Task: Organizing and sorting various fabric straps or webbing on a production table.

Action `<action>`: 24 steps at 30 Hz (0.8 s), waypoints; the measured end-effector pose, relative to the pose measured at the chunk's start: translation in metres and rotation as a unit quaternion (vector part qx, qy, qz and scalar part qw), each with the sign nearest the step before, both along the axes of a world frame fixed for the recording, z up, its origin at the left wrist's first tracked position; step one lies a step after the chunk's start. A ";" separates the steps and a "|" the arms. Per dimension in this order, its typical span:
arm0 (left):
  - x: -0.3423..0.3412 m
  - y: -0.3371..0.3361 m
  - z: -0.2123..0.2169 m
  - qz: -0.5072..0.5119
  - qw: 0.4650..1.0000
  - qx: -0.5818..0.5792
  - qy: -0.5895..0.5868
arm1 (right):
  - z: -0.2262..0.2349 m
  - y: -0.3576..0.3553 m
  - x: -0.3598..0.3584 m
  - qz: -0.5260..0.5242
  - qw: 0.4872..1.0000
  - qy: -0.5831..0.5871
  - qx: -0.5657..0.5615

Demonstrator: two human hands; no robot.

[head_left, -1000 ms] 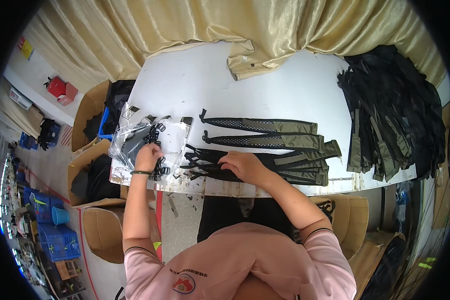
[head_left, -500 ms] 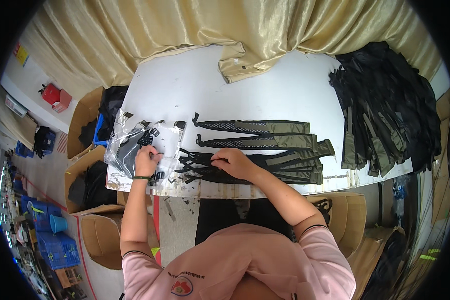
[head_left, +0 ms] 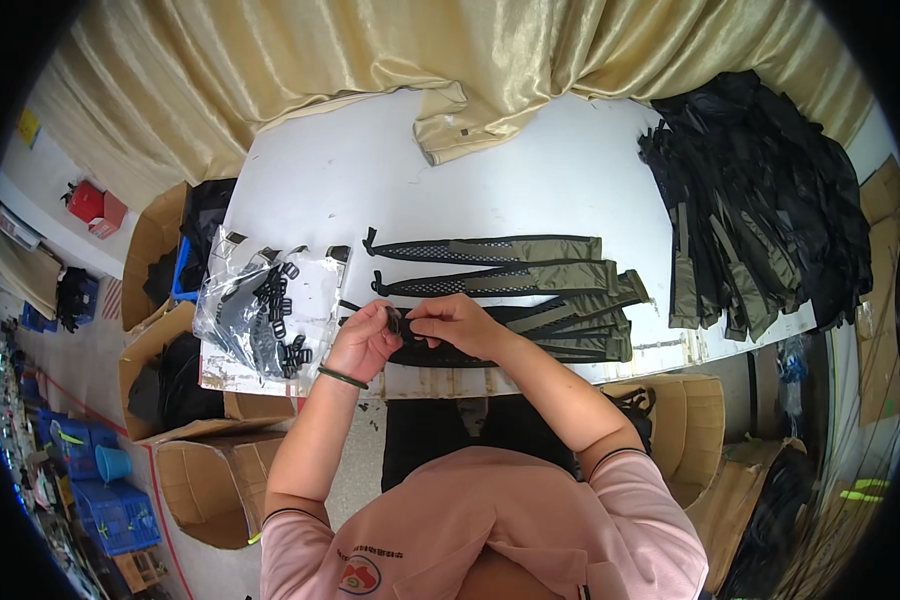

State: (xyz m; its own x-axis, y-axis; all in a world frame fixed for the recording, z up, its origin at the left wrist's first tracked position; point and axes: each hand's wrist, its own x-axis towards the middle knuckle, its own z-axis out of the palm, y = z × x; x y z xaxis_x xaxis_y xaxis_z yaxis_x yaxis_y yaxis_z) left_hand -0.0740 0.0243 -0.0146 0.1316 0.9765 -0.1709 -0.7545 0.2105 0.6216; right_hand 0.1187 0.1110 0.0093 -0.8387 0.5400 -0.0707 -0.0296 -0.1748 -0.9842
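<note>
A single view is given, taken from a fisheye camera worn on the head and aimed steeply downward. The white tabletop (head_left: 370, 170) is seen from close above, filling the centre, its straight edges bent toward the rim. The forearms are brought in from 6 o'clock, with the left hand (head_left: 365, 342) and right hand (head_left: 455, 322) met just below centre. Floor and cardboard boxes (head_left: 205, 490) are caught toward 8 o'clock.

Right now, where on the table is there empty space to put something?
Bare white table lies between the gold curtain and the olive straps. It is crowded by the plastic bag of buckles and the black pile.
</note>
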 end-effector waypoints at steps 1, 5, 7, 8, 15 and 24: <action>0.002 0.001 0.000 -0.003 1.000 0.002 -0.004 | -0.001 0.000 0.001 -0.002 1.000 0.000 0.000; 0.010 0.003 0.007 -0.003 1.000 -0.004 0.000 | 0.000 0.001 0.005 0.002 0.999 0.033 -0.013; 0.013 0.003 0.010 -0.012 1.000 -0.005 -0.004 | -0.001 0.002 0.005 0.008 0.999 0.041 -0.023; 0.012 0.003 0.009 -0.013 1.000 -0.005 -0.003 | -0.003 0.004 0.006 0.025 0.998 0.049 -0.026; 0.015 0.005 0.008 -0.057 0.998 -0.006 -0.005 | 0.004 0.002 0.007 0.070 0.996 0.046 -0.019; 0.026 0.005 0.003 0.042 0.997 -0.045 0.052 | 0.006 -0.008 0.006 -0.101 0.925 0.034 0.365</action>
